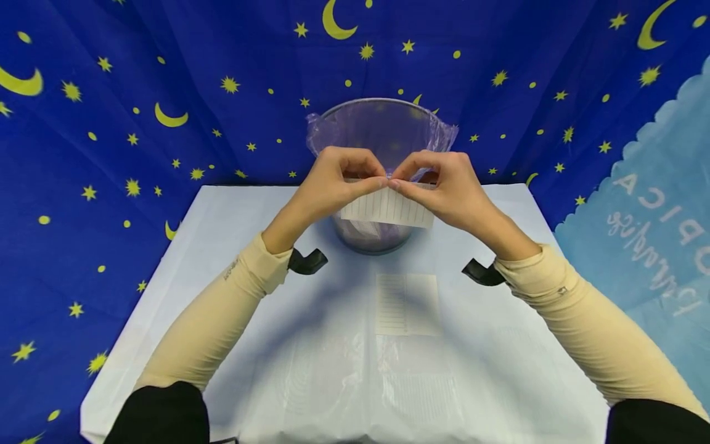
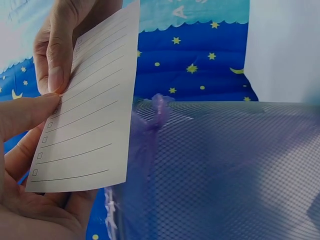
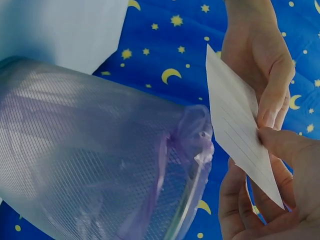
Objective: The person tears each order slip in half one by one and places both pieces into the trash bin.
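Observation:
Both hands meet in front of a mesh waste bin (image 1: 377,243) and pinch one lined paper sheet (image 1: 388,208) at its upper edge. Thumb and fingers of the left hand (image 1: 341,179) grip it just left of the middle. The right hand (image 1: 444,182) pinches it right beside, thumb tips nearly touching. Small checkboxes run along the gripped edge of the sheet, as the left wrist view shows. A purple translucent bag (image 3: 195,135) lines the bin and folds over its rim. In the head view the sheet overlaps the bin's front.
A second lined paper (image 1: 407,305) lies flat on the white table (image 1: 266,345), nearer the person than the bin. Behind hangs a blue curtain (image 1: 233,123) with moons and stars. A light blue cloth (image 1: 654,234) hangs at the right.

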A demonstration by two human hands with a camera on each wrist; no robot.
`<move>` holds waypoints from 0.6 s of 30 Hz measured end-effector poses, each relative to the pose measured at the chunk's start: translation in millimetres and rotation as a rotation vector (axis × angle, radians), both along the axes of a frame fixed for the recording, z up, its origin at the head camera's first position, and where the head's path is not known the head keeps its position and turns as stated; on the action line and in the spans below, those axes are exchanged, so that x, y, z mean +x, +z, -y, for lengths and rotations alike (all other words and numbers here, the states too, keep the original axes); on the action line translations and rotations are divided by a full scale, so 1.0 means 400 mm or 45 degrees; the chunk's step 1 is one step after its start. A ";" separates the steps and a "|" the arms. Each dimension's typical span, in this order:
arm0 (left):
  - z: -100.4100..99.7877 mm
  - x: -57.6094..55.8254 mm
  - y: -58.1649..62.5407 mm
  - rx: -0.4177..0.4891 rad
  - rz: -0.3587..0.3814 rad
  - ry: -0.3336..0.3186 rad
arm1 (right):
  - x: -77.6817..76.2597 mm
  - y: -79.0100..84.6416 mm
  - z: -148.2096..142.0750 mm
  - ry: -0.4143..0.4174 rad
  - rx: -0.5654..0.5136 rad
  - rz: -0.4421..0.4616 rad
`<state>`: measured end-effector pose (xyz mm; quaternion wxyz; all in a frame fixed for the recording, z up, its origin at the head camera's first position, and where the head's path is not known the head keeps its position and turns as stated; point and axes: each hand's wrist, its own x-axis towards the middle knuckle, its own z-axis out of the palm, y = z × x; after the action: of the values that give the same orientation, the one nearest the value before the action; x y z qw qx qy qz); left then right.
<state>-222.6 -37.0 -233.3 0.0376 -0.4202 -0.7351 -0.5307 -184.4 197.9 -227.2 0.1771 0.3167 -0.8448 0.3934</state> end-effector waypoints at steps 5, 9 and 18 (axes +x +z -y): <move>-0.001 -0.013 0.026 0.018 0.003 0.000 | -0.012 0.035 0.002 -0.022 0.026 -0.018; -0.001 -0.023 0.051 0.033 0.012 0.013 | -0.024 0.062 0.004 -0.017 0.028 -0.023; -0.004 -0.048 0.111 0.033 -0.023 0.054 | -0.055 0.113 0.008 -0.026 -0.004 -0.047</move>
<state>-241.8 -35.6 -188.9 0.0609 -0.4086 -0.7365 -0.5356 -206.4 194.6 -182.1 0.1970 0.3149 -0.8440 0.3869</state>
